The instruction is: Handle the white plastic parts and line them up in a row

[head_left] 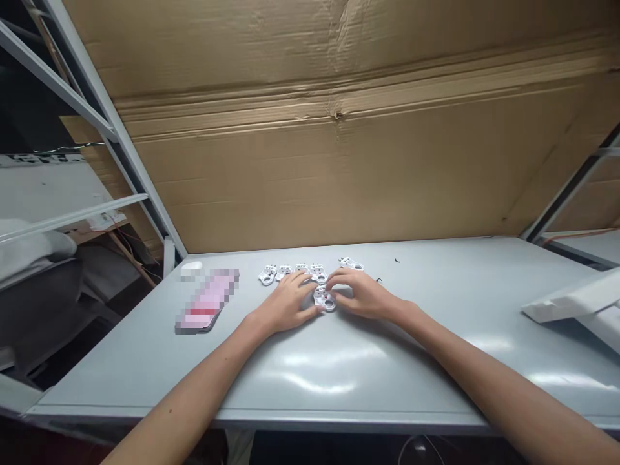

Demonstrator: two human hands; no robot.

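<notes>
A small white plastic part (321, 299) with a round hole lies on the shelf between my two hands. My left hand (289, 302) has its thumb at the part's near left edge and its fingers by the far edge, around it. From the other side, the bent fingers and thumb of my right hand (361, 294) pinch at the part's right edge. Just beyond my fingers, several similar white parts (268, 275) lie in a row, some partly covered by my left fingers. Another white part (352, 264) rests apart, behind my right hand.
A pink, pixelated flat object (208, 302) and a small white item (192, 267) lie at the left. Tiny black pieces (397, 260) lie right of the parts. A white bracket-like object (574, 300) stands at far right. Cardboard (349, 174) backs the grey metal shelf (387, 381).
</notes>
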